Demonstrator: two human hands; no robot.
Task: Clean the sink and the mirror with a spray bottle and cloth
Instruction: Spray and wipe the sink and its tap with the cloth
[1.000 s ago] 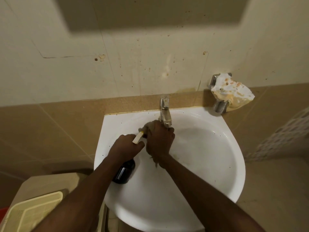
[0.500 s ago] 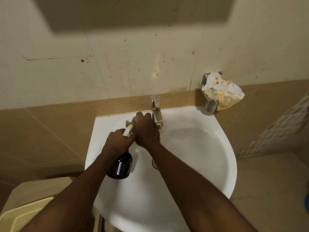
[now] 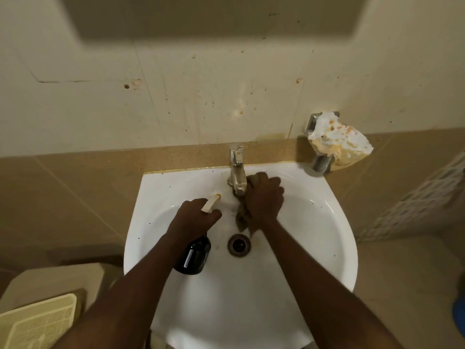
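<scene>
Over the white wall-mounted sink [image 3: 314, 222], both bare arms reach in from the bottom of the view. The left hand [image 3: 193, 217] is closed around the neck of a dark spray bottle [image 3: 192, 256], whose cream trigger head and nozzle [image 3: 211, 202] stick out past the knuckles toward the faucet; the glossy dark body hangs below the wrist, above the left side of the basin. The right hand [image 3: 264, 197] is clenched on a brown cloth [image 3: 242, 217], pressed against the basin's back slope just right of the metal faucet [image 3: 237, 170]. A wad of the cloth trails down from under the palm toward the drain [image 3: 239, 245], which sits open between the two forearms (dark specks dot the sink rim on both sides). To the right, on the tan tile ledge, a metal wall fixture [image 3: 320, 162] carries a crumpled, orange-stained white rag [image 3: 339, 142]. Above, the cream wall [image 3: 176, 96] is spotted and scuffed. A slatted cream plastic item [image 3: 37, 323] shows at the bottom left corner.
</scene>
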